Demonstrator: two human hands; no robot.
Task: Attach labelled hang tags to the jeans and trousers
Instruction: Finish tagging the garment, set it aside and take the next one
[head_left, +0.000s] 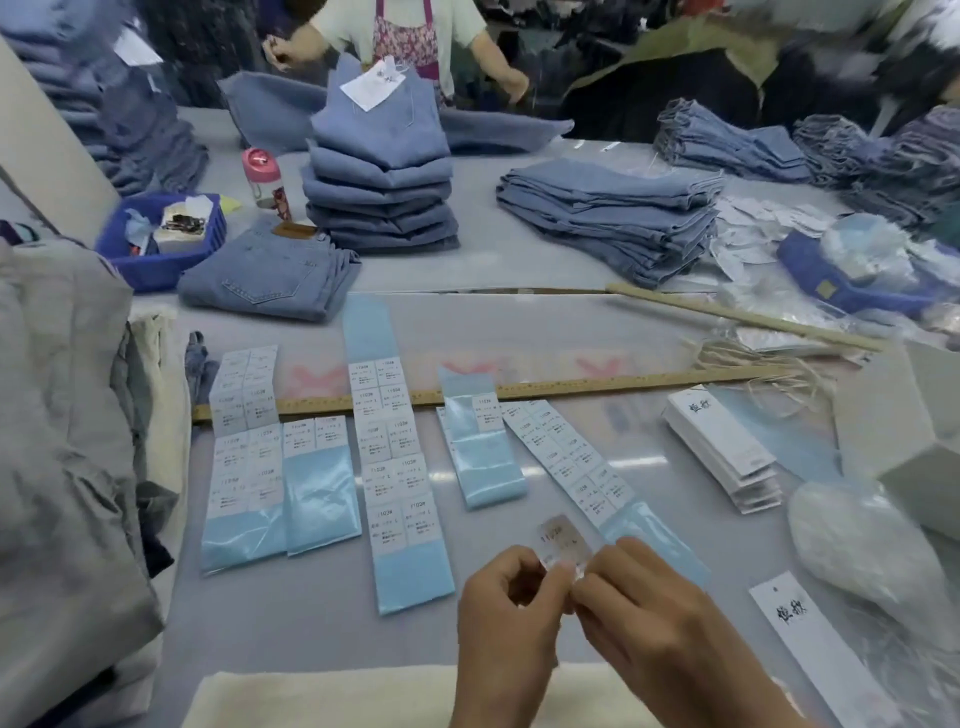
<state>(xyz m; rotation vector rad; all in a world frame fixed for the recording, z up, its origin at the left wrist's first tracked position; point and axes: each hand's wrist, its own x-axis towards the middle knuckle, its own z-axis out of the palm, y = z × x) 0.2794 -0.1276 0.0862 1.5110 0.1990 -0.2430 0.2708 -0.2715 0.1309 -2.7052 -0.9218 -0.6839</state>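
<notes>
Left hand (506, 613) and right hand (631, 613) (fingertips meeting) pinching one sticker label (563, 538), raised above table (311, 623)

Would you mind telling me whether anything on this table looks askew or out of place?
Mostly tidy. The rightmost label sheet lies diagonally while the other label sheets lie nearly straight, and a bundle of loose string sprawls tangled over the ruler's right end.
</notes>
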